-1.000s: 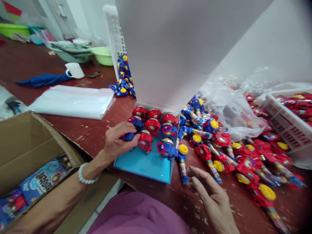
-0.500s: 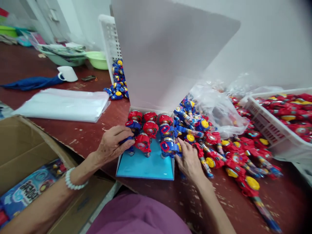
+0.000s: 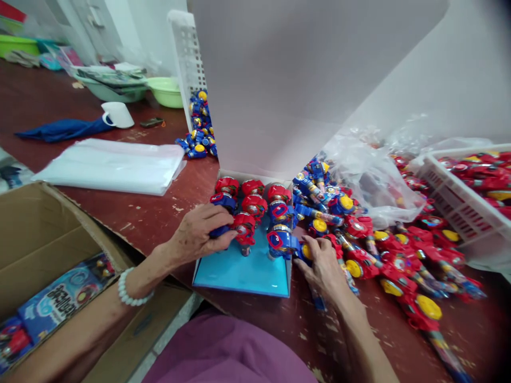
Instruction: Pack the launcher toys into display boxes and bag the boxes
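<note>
- We might topple the red toy (image 3: 244,229) if our left hand (image 3: 202,231), pinching a blue toy (image 3: 219,232) near the box's (image 3: 243,276) left edge, nudges it
- Our right hand (image 3: 321,266) grips a yellow-disc toy (image 3: 305,250) just outside the right edge; catching that edge could jolt everything
- Both look glossy, blue, partly hidden

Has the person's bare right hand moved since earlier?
Yes: the bare right hand has moved forward and leftward, closer to the blue-floored cardboard box, and touches a blue-and-yellow plastic toy beside it.
</note>
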A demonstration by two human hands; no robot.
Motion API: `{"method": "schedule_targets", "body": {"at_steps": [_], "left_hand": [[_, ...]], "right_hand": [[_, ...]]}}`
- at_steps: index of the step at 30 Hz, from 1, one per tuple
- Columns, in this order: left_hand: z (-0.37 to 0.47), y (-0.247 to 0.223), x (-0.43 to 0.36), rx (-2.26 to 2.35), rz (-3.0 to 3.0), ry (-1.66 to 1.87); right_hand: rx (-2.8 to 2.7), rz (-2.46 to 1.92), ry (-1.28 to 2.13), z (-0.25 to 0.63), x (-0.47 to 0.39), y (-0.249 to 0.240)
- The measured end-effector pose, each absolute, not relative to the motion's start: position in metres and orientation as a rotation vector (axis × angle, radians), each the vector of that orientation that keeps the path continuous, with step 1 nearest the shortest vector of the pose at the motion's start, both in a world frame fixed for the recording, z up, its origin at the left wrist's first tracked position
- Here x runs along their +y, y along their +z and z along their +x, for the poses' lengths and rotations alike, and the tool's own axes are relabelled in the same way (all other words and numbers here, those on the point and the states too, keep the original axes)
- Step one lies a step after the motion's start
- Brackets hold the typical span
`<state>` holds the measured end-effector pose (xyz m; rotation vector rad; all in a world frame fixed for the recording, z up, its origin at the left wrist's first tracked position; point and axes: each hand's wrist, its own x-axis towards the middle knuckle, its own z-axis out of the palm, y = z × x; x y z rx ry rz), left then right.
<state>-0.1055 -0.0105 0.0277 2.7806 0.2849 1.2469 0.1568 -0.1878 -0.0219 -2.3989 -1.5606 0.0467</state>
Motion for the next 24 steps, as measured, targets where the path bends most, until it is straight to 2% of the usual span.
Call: {"method": "schedule_targets", "body": {"at_steps": [5,8,12,24], "left_hand": [[-0.112,0.017,-0.008,0.340,2.758,1.154],[-0.114,0.013,-0.008,0.436,2.741,1.081],[-0.114,0.010,-0.011,0.607,2.643,1.037],[-0.108,0.006,-0.016,0.545,2.452,1.315]], "right_hand": [[-1.534,-1.889,-0.365,0.112,-0.181,0.039],[-1.890,-1.719,-0.415,0.075,-0.154,0.067],[-2.245,-1.807,-0.379,0.054,-0.120,0.068],[-2.370,-2.040,-0.183,0.047,-0.097,0.076]]}}
